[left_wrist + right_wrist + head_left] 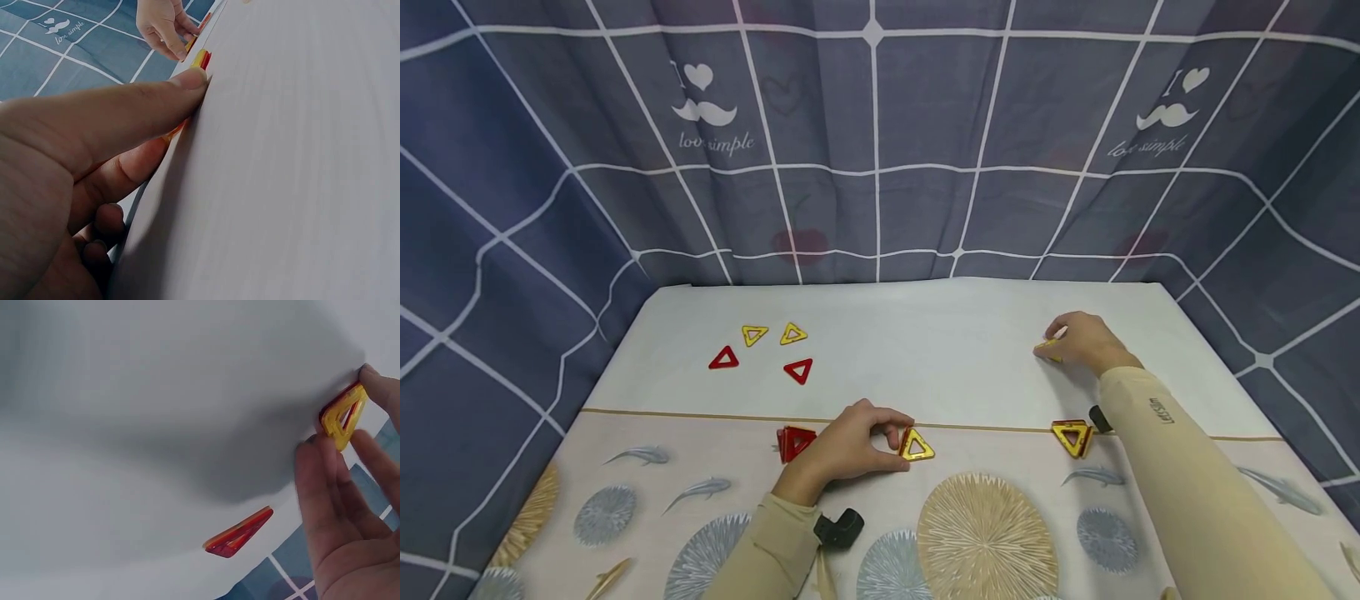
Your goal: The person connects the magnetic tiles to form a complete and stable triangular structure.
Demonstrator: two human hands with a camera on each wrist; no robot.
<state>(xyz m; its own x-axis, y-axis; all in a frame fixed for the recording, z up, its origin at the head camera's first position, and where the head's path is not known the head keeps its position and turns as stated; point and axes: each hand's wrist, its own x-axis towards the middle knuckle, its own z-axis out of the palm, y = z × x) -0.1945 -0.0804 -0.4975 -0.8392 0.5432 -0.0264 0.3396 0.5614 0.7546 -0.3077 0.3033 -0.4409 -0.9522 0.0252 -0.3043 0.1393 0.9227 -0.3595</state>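
Note:
My left hand pinches a yellow triangular tile by its left side, with thumb and fingers. Red shows behind that tile, and in the left wrist view a yellow layer and a red layer lie together past the thumb tip. At the back right of the table, my right hand grips another yellow triangular tile between thumb and fingertips; a red layer lies against it. The fingers hide part of this tile in the head view. A red-and-orange triangular stack lies apart from the hand in the right wrist view.
Two yellow triangles and two red triangles lie singly at the back left. A red triangle stack sits beside my left wrist, and a yellow-and-red stack below my right forearm. A dark checked curtain surrounds the table.

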